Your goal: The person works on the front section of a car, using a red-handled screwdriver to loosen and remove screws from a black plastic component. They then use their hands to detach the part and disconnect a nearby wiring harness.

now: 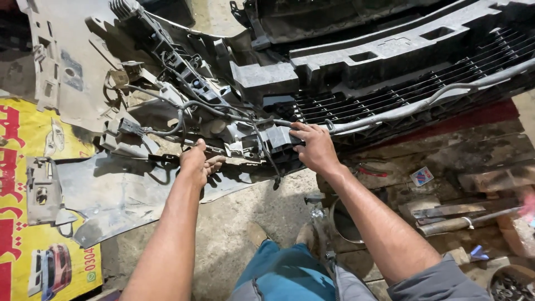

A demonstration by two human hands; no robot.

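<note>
I look down on a car bumper lying inside-up across the upper half of the frame, grey and dusty, with its black grille running off toward the upper right. A bundle of wires loops over the bumper's inner face in the upper middle, and a ribbed grey hose runs along the grille to the right edge.

My left hand sits just left of centre, fingers curled shut against the bumper's lower edge; I cannot tell whether they actually pinch anything there. My right hand is just right of centre, thumb and fingers closed around a black plastic bracket fixed on the bumper where the hose ends. The two hands are near each other, with the bracket and some wires between them.

A yellow and red poster lies under the bumper at the lower left. At the right, on dirty planks, lie a metal pipe, red-handled pliers and a small card. A tin of bolts sits in the lower right corner. My blue trousers fill the bottom centre.
</note>
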